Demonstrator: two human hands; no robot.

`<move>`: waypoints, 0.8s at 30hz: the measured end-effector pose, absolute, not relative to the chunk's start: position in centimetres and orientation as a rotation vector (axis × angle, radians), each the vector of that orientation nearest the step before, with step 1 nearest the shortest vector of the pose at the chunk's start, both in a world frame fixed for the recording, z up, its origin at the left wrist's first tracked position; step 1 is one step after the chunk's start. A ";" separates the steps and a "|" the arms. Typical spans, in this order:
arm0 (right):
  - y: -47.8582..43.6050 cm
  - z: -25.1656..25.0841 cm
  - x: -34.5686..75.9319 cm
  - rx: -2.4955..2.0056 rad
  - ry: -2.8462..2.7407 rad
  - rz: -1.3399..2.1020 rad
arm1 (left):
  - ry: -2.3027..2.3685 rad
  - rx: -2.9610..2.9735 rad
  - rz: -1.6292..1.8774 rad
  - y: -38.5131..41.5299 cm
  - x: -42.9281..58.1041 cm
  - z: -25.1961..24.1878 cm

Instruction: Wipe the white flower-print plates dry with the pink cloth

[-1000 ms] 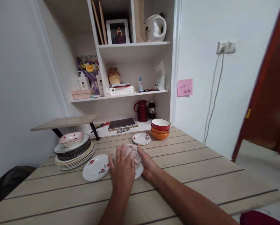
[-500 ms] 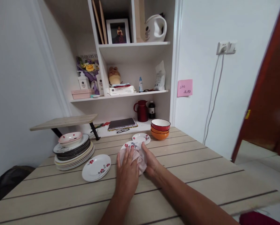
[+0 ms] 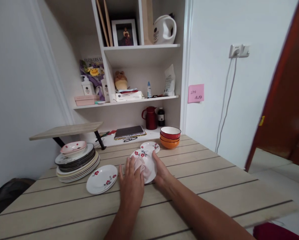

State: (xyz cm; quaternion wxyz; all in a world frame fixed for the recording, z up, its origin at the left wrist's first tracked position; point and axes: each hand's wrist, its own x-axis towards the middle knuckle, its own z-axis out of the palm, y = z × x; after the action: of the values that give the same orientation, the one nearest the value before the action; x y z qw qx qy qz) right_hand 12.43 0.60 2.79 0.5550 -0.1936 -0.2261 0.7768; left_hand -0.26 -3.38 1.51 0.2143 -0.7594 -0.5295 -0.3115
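A white plate with red flowers (image 3: 144, 159) is tilted up above the wooden table (image 3: 214, 173), its face toward me. My right hand (image 3: 160, 170) grips its right edge. My left hand (image 3: 131, 181) presses a pale pink cloth (image 3: 142, 167) against the plate's lower face, fingers laid over the cloth. A second flowered plate (image 3: 101, 178) lies flat just left of my left hand. A smaller flowered plate (image 3: 150, 147) lies behind the held one.
A tall stack of plates (image 3: 75, 163) with a small pink bowl (image 3: 73, 147) on top stands at the left. Stacked red and orange bowls (image 3: 169, 137) sit near the shelf unit (image 3: 139, 96). A small raised wooden stand (image 3: 65, 130) is behind the stack.
The plate has been tipped up from lying flat, so its flowered face shows. The cloth under my left hand has slid down from the upper part to the lower part of the plate.
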 end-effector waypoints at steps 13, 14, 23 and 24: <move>-1.1 2.8 9.7 -0.525 -0.656 1.890 | -1.559 -1.924 -0.903 -2.9 -0.9 2.2; -1.3 2.9 9.5 -0.540 -0.662 1.896 | -1.599 -1.871 -0.913 -2.8 -1.1 2.2; -0.4 3.1 11.3 -0.450 -0.619 1.950 | -1.467 -2.061 -0.920 -3.5 -0.2 1.8; -0.2 3.0 11.5 -0.451 -0.610 1.934 | -1.412 -2.115 -0.914 -3.7 0.1 1.7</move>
State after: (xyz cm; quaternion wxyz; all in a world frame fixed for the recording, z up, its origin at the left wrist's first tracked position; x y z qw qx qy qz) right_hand 11.54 -0.22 3.03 0.5075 -0.1870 -0.2529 0.8022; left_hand 0.10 -3.67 1.70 0.2180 -0.7639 -0.5099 -0.3300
